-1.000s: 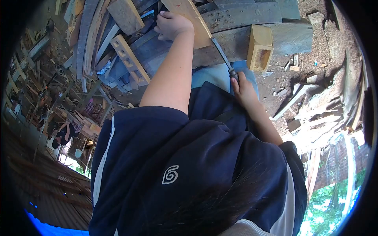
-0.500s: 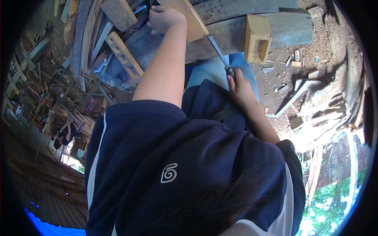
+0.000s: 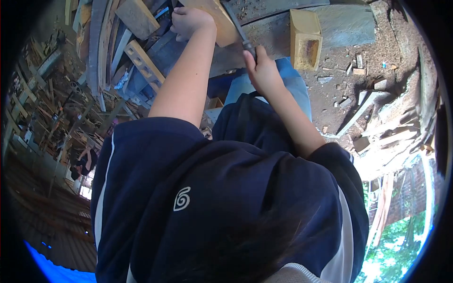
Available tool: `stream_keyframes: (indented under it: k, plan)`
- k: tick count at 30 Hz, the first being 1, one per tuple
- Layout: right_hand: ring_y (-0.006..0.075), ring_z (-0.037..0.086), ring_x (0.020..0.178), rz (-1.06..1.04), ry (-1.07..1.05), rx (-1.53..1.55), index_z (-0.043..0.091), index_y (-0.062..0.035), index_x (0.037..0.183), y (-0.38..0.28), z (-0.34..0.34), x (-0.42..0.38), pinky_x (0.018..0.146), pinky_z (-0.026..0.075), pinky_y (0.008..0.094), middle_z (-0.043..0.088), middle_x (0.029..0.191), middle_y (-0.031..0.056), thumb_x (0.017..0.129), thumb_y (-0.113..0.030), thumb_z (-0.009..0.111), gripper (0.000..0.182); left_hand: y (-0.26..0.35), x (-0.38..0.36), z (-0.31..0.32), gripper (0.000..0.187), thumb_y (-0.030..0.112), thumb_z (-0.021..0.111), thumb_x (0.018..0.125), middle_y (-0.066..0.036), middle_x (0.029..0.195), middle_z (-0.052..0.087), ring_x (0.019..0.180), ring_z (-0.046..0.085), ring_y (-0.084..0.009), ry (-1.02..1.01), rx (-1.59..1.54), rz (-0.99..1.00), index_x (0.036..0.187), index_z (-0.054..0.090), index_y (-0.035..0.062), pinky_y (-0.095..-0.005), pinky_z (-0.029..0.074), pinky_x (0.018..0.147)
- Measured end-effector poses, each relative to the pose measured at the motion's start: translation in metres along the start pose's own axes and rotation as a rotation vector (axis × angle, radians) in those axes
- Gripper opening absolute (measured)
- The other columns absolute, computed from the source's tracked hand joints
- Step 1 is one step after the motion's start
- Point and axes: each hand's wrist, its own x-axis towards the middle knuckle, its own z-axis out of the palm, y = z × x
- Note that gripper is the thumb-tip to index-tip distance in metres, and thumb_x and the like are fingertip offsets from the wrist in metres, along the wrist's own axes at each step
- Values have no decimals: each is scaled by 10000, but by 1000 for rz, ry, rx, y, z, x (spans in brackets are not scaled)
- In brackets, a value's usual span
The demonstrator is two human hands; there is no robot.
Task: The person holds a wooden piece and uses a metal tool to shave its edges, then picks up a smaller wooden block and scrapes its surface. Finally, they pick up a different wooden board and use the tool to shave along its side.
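My left hand (image 3: 192,22) is curled at the left edge of a light wooden board (image 3: 214,21) and grips it near the top of the view. In my right hand (image 3: 265,73) is the dark handle of a long, narrow metal tool (image 3: 236,24), which looks like a file. Its blade runs along the right edge of the board. The far end of the tool is cut off by the top of the frame.
A yellowish hollowed wood block (image 3: 306,40) lies on a grey plank (image 3: 347,28) to the right. Wood pieces, one with square holes (image 3: 144,63), are piled at left. Scraps litter the ground at right. Another person (image 3: 85,162) is far off at lower left.
My right hand and the tool have moved up and to the left, so the blade now overlaps the board's right edge. My left hand still grips the board.
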Motion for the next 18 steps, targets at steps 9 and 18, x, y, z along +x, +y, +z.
stream_keyframes:
  k: [9,18]
  plan:
    - [549,627,866,113,-160,118,480,-29,1062,53,-23,-72,733,477,559,646,839,332,1038,-349,541,326,8,-12,-8,551,399,186,1085,-163,1468,460,1354,420,-419,0,-37,-62,1439,502,118,-514,456,1098]
    - [541,629,832,53,-133,15,465,-23,1045,52,-29,-71,707,479,576,650,818,319,1032,-350,545,338,6,-11,-8,555,399,179,1085,-164,1489,438,1365,407,-421,0,-41,-44,1447,489,114,-514,450,1107]
